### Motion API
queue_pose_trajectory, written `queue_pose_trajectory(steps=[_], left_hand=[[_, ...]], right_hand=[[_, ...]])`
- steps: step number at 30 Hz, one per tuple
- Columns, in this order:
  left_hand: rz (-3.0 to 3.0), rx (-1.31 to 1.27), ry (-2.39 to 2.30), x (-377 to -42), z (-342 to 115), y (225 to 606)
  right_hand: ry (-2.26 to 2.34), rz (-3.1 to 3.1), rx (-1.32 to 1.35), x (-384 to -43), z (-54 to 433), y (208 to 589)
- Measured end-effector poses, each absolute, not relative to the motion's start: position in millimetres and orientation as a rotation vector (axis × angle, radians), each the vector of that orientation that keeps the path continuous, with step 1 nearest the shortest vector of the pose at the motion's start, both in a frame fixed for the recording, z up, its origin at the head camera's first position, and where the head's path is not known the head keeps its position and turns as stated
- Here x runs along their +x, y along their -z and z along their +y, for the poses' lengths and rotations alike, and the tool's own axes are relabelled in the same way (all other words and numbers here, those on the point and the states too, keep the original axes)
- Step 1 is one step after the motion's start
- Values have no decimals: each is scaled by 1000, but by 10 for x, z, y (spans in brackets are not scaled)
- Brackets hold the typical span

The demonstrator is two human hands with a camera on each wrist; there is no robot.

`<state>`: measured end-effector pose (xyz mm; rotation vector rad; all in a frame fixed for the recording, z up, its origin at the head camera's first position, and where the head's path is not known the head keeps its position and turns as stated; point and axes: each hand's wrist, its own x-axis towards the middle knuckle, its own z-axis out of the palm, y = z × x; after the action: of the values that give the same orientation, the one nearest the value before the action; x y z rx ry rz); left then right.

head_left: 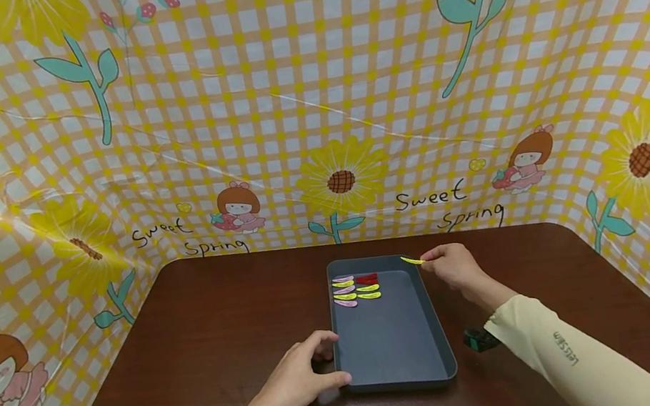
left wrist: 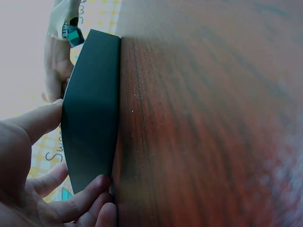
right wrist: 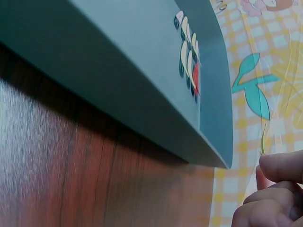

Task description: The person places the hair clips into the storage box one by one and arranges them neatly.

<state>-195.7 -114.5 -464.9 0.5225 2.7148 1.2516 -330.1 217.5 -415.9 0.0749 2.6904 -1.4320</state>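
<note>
A dark grey tray (head_left: pixel 389 344) lies on the brown table, with snap hair clips in two columns at its far left. The left column alternates pink clips (head_left: pixel 350 303) and yellow clips (head_left: pixel 344 297). In the other column, red clips (head_left: pixel 367 279) lie beyond yellow ones (head_left: pixel 369 295). My left hand (head_left: pixel 294 379) holds the tray's near left side, thumb and a finger at the rim, other fingers against the outer wall (left wrist: pixel 92 113). Over the far right rim, my right hand (head_left: pixel 450 264) pinches a yellow hair clip (head_left: pixel 410 260) by one end; in the right wrist view only its thin edge shows.
Brown tabletop (head_left: pixel 222 323) surrounds the tray. A checked, flower-printed sheet (head_left: pixel 328 108) rises behind the table and along both sides. A small dark device (head_left: pixel 481 339) sits at my right wrist, beside the tray's right wall.
</note>
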Motion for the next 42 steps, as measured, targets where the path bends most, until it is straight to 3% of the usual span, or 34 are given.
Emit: queue_pose_trajectory(steps=[42], left_hand=[[2713,542,-1256,-1973,-1152,4663]], right_hand=[[1376,2673,-8,-3228,1540,4286]])
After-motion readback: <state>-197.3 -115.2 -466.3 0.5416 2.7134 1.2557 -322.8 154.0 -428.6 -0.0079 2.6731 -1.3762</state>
